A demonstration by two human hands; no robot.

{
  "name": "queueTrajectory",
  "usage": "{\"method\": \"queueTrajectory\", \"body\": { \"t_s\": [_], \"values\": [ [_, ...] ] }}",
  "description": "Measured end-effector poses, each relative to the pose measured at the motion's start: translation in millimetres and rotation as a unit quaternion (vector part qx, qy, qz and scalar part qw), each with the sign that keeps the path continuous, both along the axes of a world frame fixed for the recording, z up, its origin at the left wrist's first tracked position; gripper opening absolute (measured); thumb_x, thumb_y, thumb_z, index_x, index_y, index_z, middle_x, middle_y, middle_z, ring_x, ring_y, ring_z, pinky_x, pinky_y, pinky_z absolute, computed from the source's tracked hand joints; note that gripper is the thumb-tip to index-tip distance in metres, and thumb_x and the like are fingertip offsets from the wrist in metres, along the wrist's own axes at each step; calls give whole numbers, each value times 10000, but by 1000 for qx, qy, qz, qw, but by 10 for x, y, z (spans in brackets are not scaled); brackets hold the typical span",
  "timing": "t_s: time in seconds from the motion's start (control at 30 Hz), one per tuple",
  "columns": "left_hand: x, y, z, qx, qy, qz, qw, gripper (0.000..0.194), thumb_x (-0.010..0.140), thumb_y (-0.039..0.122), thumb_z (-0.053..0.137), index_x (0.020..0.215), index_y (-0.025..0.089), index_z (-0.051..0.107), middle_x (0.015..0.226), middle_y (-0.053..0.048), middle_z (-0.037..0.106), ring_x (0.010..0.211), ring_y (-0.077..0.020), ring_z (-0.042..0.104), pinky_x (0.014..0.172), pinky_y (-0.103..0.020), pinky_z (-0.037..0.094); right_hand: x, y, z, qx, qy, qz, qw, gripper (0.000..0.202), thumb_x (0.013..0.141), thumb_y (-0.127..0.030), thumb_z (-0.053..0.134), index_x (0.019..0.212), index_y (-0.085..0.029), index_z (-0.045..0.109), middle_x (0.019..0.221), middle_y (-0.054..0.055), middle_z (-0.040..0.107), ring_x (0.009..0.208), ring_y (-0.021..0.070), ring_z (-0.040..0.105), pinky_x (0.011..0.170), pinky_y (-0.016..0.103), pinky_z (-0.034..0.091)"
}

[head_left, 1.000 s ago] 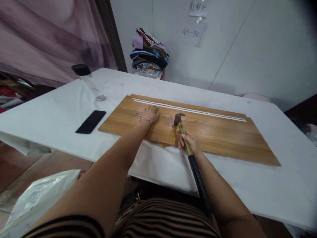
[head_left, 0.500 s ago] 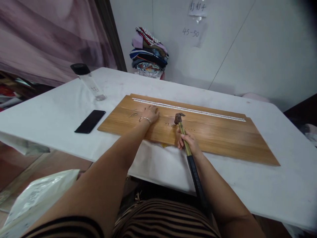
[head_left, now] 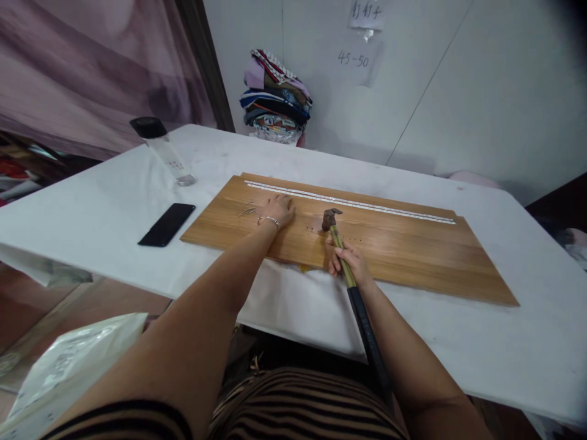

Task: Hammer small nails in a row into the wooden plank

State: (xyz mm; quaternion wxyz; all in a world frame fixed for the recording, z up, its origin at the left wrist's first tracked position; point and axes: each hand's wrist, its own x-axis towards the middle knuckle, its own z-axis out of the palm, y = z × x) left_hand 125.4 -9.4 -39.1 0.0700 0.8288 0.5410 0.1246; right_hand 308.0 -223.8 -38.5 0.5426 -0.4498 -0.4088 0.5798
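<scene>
On the wooden board, my left hand lies flat with nothing visible in it. Several thin nails are on the board just left of that hand. My right hand wraps round the yellow part of the handle of a hammer, near the board's front edge. The hammer's rusty head is over the middle of the board, and its black grip runs back towards my body. Small dark marks in a row show beside the hammer. Two white printed strips run along the board's far side.
The board rests on a table with a white cover. A black phone lies left of the board, with a clear bottle with a black lid behind it. Folded cloths are stacked by the wall beyond the table.
</scene>
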Motion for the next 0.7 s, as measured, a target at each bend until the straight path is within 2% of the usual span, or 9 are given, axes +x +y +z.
{"method": "queueTrajectory", "body": {
  "t_s": [0.4, 0.7],
  "values": [
    [-4, 5, -17, 8, 0, -1, 1000, 411, 970, 367, 399, 1250, 256, 679, 1460, -58, 611, 1347, -282, 497, 1114, -458, 389, 14, 5, -15, 10, -7, 1, 1000, 319, 824, -476, 664, 1042, -254, 597, 464, -84, 477, 436, 168, 586, 418, 264, 427],
    [-10, -2, -5, 7, 0, -6, 1000, 406, 966, 366, 398, 1232, 252, 681, 1446, -63, 617, 1352, -283, 495, 1106, -454, 396, -5, 7, -3, -2, -1, -1, 1000, 313, 784, -473, 679, 1000, -257, 608, 451, -86, 486, 418, 167, 567, 404, 272, 429]
  ]
}}
